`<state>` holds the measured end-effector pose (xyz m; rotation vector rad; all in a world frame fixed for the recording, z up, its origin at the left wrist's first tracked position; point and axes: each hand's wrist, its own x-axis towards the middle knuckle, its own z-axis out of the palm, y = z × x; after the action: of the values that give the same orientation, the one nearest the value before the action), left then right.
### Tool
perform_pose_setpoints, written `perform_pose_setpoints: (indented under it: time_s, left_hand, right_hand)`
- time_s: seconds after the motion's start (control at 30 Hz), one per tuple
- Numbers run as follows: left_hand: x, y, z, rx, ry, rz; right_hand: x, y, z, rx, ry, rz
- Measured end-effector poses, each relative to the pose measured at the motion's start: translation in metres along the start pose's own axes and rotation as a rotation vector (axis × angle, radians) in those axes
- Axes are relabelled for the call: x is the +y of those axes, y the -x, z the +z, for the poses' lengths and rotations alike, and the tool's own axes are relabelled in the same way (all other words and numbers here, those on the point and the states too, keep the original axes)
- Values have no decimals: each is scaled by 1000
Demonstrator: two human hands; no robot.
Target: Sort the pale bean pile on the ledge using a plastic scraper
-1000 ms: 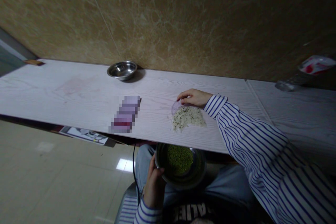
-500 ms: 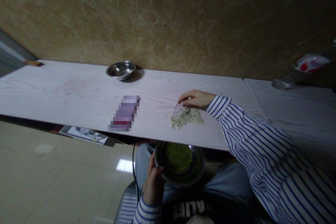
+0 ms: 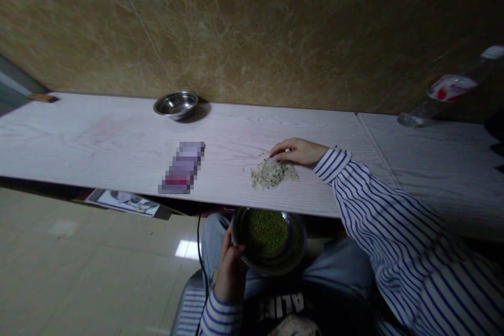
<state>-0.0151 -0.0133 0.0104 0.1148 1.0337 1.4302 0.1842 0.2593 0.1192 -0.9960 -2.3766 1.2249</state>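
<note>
Mung beans (image 3: 266,231) lie heaped in a steel bowl (image 3: 300,244), held over the person's lap just below the table's edge. Left hand (image 3: 230,268) is closed on the bowl's rim, gripping it firmly from the side.

Right hand (image 3: 299,151) reaches out onto the table (image 3: 98,136), its fingers (image 3: 281,148) curled and in contact with a clear disc (image 3: 271,170). The disc lies on a low pile of pale grains (image 3: 258,179) flecked with green. Whether the fingers are gripping the disc or only touching it cannot be determined. A few loose specks lie just beyond the pile, near the fingertips.

Also on the table are a small steel bowl (image 3: 176,105), near the wall (image 3: 275,26), and a pixelated flat item (image 3: 181,167), which cannot be identified. Both stand well apart from the pile. A plastic bottle (image 3: 444,93) with a red-marked label shows at the far right, past the table's seam. A black cable (image 3: 200,252) runs down beside the person's jeans (image 3: 346,260). The right sleeve (image 3: 378,210) is blue-and-white striped and rests across the table's edge.
</note>
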Motion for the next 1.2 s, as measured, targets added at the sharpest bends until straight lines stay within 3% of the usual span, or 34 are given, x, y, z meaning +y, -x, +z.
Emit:
perform_pose_setpoints:
  time_s: [0.3, 0.67, 0.83, 1.2]
  left_hand:
    - [-3, 1, 4, -72, 38, 25]
    - [-9, 1, 3, -50, 3, 8]
    - [-10, 2, 5, -49, 2, -8]
    - [-10, 4, 7, -39, -33, 13]
  right_hand:
    - [-7, 20, 5, 62, 43, 11]
    - [-11, 38, 13, 102, 103, -33]
    - [-13, 46, 19, 198, 122, -38]
    - [2, 85, 22, 541, 153, 68]
